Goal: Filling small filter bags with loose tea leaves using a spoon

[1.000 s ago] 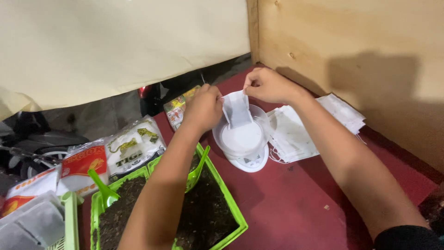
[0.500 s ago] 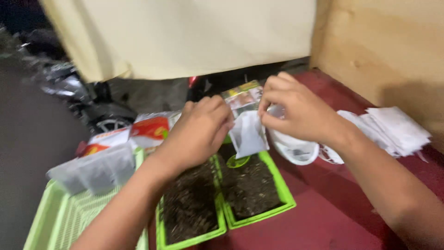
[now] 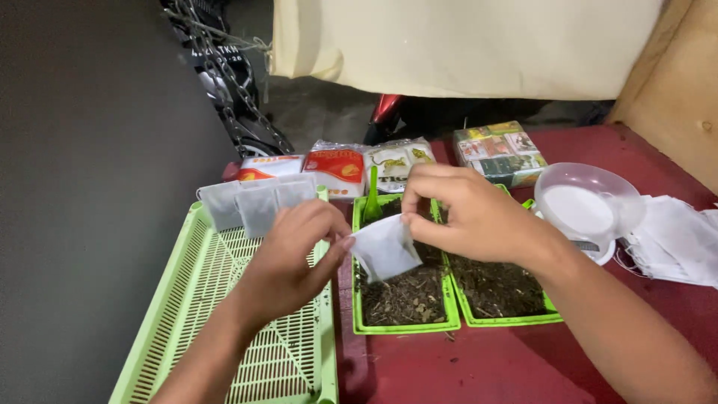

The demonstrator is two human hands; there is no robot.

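Note:
Both hands hold one small white filter bag [image 3: 384, 250] above the left of two green trays of dark loose material [image 3: 404, 295]. My left hand [image 3: 290, 258] pinches the bag's left edge, and my right hand [image 3: 465, 215] pinches its top right corner. A green scoop [image 3: 372, 196] stands in the left tray's far end. Right of my right hand sits a white scale with a clear bowl [image 3: 585, 209].
A slatted green basket [image 3: 224, 314] at the left holds a row of filled bags [image 3: 254, 202] at its far end. Printed packets [image 3: 340, 166] and a colourful box [image 3: 499, 152] lie behind the trays. Empty white bags [image 3: 677, 241] are piled at the right, on the dark red table [image 3: 479, 366].
Both hands carried the bag from the scale leftward to above the left tray. The view swung left, bringing the green basket in.

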